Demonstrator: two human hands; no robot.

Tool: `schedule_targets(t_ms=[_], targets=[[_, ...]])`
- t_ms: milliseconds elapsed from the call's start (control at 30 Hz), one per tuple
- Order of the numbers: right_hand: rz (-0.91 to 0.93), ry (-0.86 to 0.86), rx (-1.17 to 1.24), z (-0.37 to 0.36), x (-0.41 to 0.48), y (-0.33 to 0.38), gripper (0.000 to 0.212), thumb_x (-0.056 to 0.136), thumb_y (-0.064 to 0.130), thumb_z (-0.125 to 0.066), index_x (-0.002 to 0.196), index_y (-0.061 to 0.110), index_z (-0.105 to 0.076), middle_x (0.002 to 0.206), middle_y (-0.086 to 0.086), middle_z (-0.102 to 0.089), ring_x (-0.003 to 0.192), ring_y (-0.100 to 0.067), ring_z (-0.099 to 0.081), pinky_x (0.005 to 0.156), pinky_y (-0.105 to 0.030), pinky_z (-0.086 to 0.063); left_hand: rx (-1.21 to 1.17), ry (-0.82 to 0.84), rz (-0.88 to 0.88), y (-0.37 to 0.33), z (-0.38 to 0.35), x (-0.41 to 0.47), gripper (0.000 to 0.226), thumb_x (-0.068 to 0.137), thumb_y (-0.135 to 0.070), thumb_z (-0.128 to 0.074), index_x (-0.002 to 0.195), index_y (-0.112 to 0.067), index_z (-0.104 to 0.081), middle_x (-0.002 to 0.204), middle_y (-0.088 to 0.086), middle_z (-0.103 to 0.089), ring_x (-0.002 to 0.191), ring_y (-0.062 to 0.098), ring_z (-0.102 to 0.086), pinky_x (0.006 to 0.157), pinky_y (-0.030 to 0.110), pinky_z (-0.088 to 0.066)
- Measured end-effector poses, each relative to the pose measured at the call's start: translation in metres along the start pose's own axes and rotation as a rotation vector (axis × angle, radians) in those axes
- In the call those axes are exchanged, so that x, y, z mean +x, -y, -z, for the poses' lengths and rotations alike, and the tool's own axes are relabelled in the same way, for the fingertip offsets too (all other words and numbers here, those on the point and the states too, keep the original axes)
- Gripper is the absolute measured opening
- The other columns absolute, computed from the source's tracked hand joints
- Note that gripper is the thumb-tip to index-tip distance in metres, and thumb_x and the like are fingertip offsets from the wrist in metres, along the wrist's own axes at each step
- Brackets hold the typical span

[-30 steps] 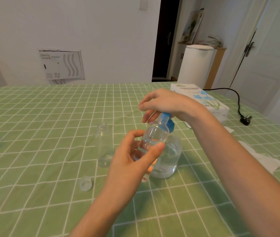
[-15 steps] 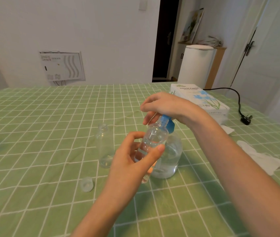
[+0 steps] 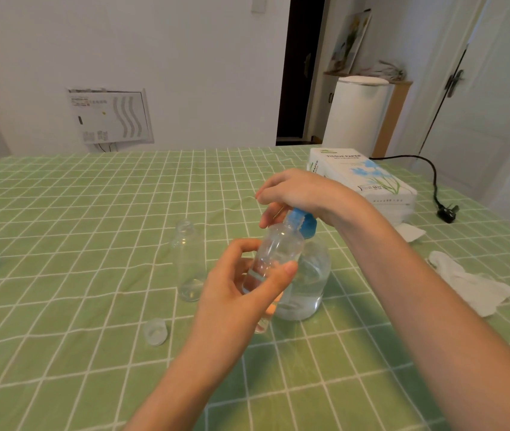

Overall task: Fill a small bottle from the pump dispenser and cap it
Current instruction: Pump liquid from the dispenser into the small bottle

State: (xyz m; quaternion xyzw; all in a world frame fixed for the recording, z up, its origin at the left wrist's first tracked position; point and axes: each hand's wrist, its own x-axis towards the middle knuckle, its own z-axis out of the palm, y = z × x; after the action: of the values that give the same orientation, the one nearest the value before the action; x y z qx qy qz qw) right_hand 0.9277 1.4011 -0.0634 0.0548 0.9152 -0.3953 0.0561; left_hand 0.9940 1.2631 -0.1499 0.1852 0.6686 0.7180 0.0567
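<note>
Over checked green cloth (image 3: 60, 228), clear cylindrical bottle (image 3: 278, 247), round blue-topped dispenser (image 3: 309, 275)

Green checked tablecloth (image 3: 76, 213), a tissue paper box (image 3: 362, 178) far right, crumpled tissues (image 3: 471, 283) near it, black plug (image 3: 448, 213) just beside the box.

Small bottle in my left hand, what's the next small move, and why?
Probably press the blue pump head down with the right hand. The small bottle, gripped by the left hand, is tilted with its mouth at the nozzle, and liquid shows only in its lower part.
</note>
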Motion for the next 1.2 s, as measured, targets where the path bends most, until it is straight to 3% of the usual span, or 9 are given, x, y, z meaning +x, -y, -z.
schedule_targets(t_ms=[200,267,367,433,567,733,867,1033,1200], targets=[[0.017,-0.056,-0.068,-0.001,0.003,0.0,0.034,0.092,0.023,-0.054,0.119,0.004,-0.059,0.105,-0.017,-0.071,0.083,-0.025,-0.061,0.093,-0.045,-0.05,0.006,0.001,-0.012,0.001,0.001,0.0,0.029,0.067,-0.041,-0.071,0.092,-0.03,-0.063,0.076,0.004,-0.07,0.068,0.022,-0.064,0.054,0.022,-0.049],[0.028,-0.07,-0.094,0.004,0.003,0.002,0.033,0.092,0.028,-0.054,0.118,0.008,-0.058,0.102,-0.012,-0.072,0.085,-0.021,-0.063,0.079,-0.037,-0.052,0.001,0.008,-0.021,-0.002,0.001,0.001,0.029,0.067,-0.044,-0.073,0.091,-0.031,-0.063,0.073,0.002,-0.069,0.062,0.016,-0.061,0.052,0.02,-0.047],[0.021,-0.077,-0.153,0.01,0.001,0.007,0.034,0.092,0.031,-0.055,0.119,0.01,-0.057,0.101,-0.007,-0.073,0.094,-0.023,-0.067,0.06,-0.026,-0.04,-0.031,0.006,-0.028,-0.005,-0.001,0.002,0.032,0.066,-0.044,-0.077,0.089,-0.028,-0.064,0.07,0.001,-0.068,0.06,0.014,-0.059,0.049,0.018,-0.046],[0.001,-0.067,-0.174,0.009,0.002,0.008,0.039,0.092,0.028,-0.054,0.124,0.006,-0.056,0.108,-0.01,-0.072,0.102,-0.027,-0.066,0.061,-0.027,-0.039,-0.031,0.002,-0.026,-0.005,-0.001,0.002,0.029,0.068,-0.043,-0.078,0.089,-0.028,-0.064,0.071,0.002,-0.068,0.06,0.014,-0.059,0.049,0.019,-0.047],[0.003,-0.046,-0.161,0.005,0.004,0.007,0.033,0.091,0.024,-0.055,0.119,0.006,-0.058,0.11,-0.012,-0.07,0.091,-0.023,-0.063,0.074,-0.031,-0.047,-0.02,0.003,-0.035,-0.005,-0.001,0.002,0.032,0.066,-0.042,-0.078,0.091,-0.026,-0.064,0.07,0.0,-0.068,0.061,0.015,-0.06,0.05,0.018,-0.047],[-0.023,-0.025,-0.138,0.001,0.004,-0.001,0.034,0.088,0.024,-0.06,0.118,0.008,-0.059,0.112,-0.013,-0.067,0.106,-0.031,-0.064,0.094,-0.042,-0.05,0.006,-0.007,-0.02,0.001,0.0,0.001,0.026,0.065,-0.04,-0.072,0.088,-0.032,-0.063,0.071,0.0,-0.068,0.065,0.019,-0.062,0.052,0.02,-0.046],[-0.013,-0.028,-0.145,0.001,0.004,0.0,0.033,0.089,0.026,-0.059,0.117,0.01,-0.06,0.11,-0.011,-0.068,0.102,-0.029,-0.064,0.093,-0.042,-0.051,0.016,-0.005,-0.023,0.001,0.0,0.001,0.025,0.066,-0.042,-0.071,0.088,-0.033,-0.063,0.073,0.002,-0.069,0.064,0.018,-0.062,0.054,0.022,-0.047],[0.032,-0.086,-0.129,0.01,0.001,0.004,0.025,0.091,0.03,-0.058,0.111,0.014,-0.059,0.086,-0.002,-0.072,0.095,-0.022,-0.067,0.09,-0.039,-0.052,-0.009,0.005,-0.037,-0.002,-0.001,0.001,0.028,0.067,-0.04,-0.072,0.092,-0.029,-0.063,0.075,-0.001,-0.069,0.068,0.021,-0.063,0.052,0.019,-0.047],[0.015,-0.056,-0.137,0.005,0.002,0.008,0.029,0.09,0.026,-0.058,0.115,0.01,-0.059,0.099,-0.01,-0.072,0.1,-0.027,-0.067,0.093,-0.045,-0.052,-0.024,-0.002,-0.03,-0.003,-0.001,0.002,0.026,0.066,-0.039,-0.071,0.089,-0.029,-0.064,0.069,-0.004,-0.067,0.064,0.016,-0.06,0.052,0.018,-0.047]])
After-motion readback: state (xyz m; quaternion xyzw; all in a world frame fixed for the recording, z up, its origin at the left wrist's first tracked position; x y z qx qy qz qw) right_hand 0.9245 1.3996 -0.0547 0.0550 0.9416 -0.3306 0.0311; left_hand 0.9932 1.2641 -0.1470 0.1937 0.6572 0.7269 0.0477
